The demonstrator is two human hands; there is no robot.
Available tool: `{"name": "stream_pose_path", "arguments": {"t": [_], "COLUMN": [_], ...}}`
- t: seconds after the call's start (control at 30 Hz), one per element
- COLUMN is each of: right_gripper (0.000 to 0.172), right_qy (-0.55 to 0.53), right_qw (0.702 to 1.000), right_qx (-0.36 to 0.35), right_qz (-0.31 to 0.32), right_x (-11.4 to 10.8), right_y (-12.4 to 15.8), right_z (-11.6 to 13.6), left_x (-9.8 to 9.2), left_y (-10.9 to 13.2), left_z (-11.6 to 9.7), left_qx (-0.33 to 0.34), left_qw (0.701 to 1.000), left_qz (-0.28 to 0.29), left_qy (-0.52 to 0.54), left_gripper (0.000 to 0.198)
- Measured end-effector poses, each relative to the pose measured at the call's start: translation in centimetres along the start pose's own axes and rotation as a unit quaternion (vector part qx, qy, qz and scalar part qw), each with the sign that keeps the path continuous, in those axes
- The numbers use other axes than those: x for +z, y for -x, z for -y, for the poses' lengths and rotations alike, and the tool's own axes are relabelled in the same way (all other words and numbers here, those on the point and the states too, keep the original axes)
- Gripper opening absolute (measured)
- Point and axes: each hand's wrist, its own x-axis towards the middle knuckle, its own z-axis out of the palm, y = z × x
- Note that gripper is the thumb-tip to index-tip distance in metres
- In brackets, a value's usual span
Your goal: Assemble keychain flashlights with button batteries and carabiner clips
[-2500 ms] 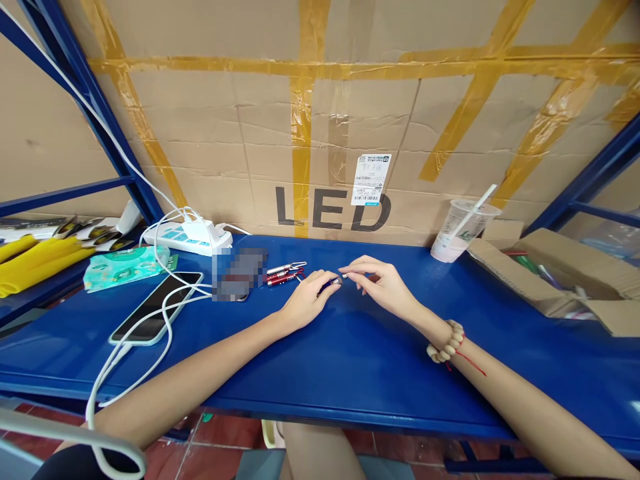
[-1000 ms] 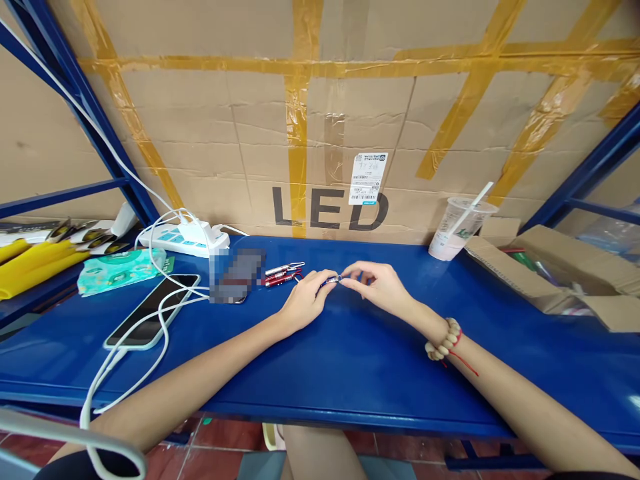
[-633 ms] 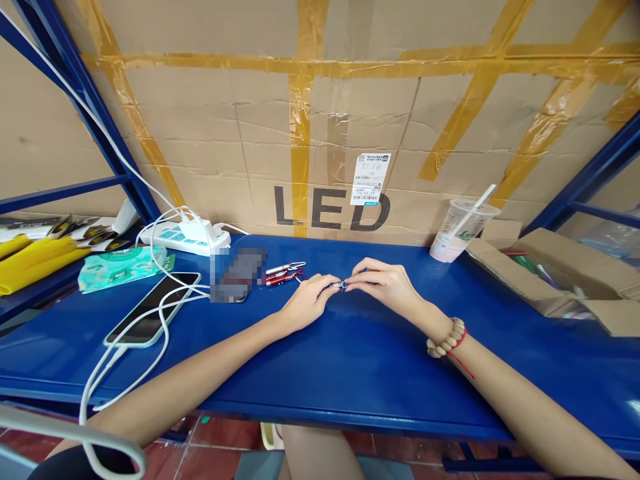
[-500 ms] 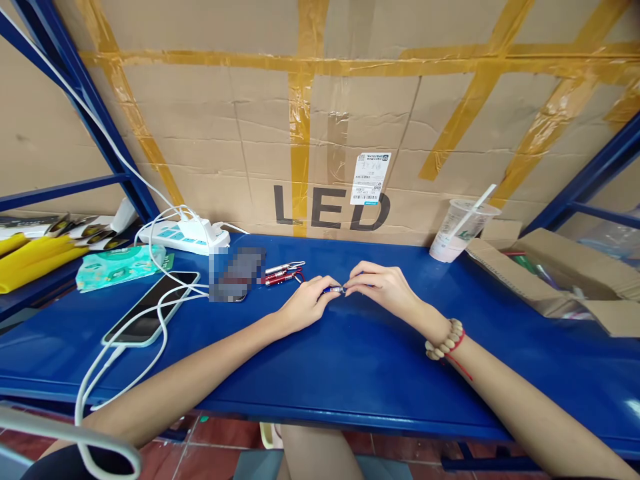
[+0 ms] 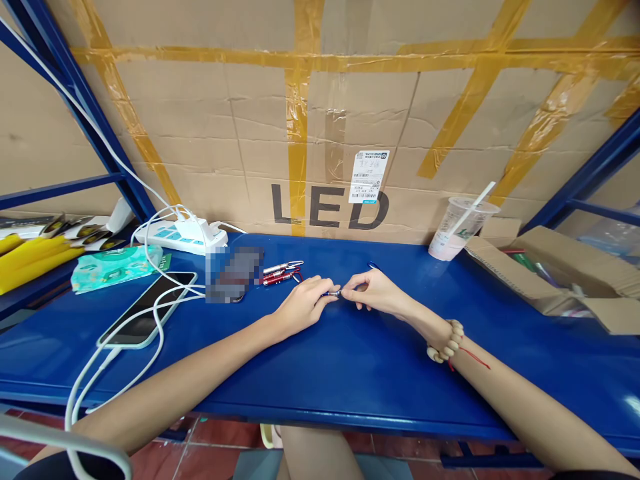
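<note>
My left hand (image 5: pixel 303 301) is closed in a pinch on a small blue penlight (image 5: pixel 331 293) with a silvery part, held just over the blue tabletop. My right hand (image 5: pixel 373 291) pinches the other end of it between thumb and fingertips. A dark blue loop or clip (image 5: pixel 373 266) sticks out above the back of my right hand; how it joins the penlight is hidden by the fingers. Beyond my left hand lie several similar slim penlights (image 5: pixel 281 273), red and silver, with clips.
On the left are a white phone (image 5: pixel 147 313) with cables, a blurred dark device (image 5: pixel 235 273), a tissue pack (image 5: pixel 117 267) and a power strip (image 5: pixel 173 237). At right stand a plastic cup (image 5: pixel 457 230) with straw and an open carton (image 5: pixel 555 283). A cardboard box (image 5: pixel 200 133) walls the back.
My right hand has turned at the wrist and its fingers have curled lower around the penlight's end. The blue loop now shows above it. My left hand keeps its grip.
</note>
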Motion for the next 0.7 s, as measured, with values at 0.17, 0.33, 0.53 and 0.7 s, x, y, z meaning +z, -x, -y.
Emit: {"name": "stream_pose_path", "arguments": {"t": [0.17,0.33,0.53,0.7], "right_gripper": [0.039,0.038,0.029,0.030], "right_qy": [-0.027,0.046,0.211,0.219], "right_qw": [0.999,0.996,0.953,0.941], "right_qx": [0.037,-0.023,-0.082,-0.214], "right_qz": [-0.005,-0.069,-0.200,-0.141], "right_x": [0.2,0.0,-2.0,-2.0], "right_y": [-0.2,-0.4,-0.6,-0.3], "right_z": [-0.3,-0.4,-0.8,-0.4], "left_x": [0.2,0.6,0.4,0.2], "left_y": [-0.2,-0.6,-0.8,-1.0], "left_z": [0.1,0.3,0.2,-0.1], "left_qx": [-0.036,-0.095,-0.129,-0.148], "left_qw": [0.999,0.994,0.988,0.982], "left_qz": [-0.008,-0.038,-0.040,-0.036], "left_qy": [0.028,0.043,0.075,0.115], "left_gripper": [0.015,0.015,0.017,0.018]}}
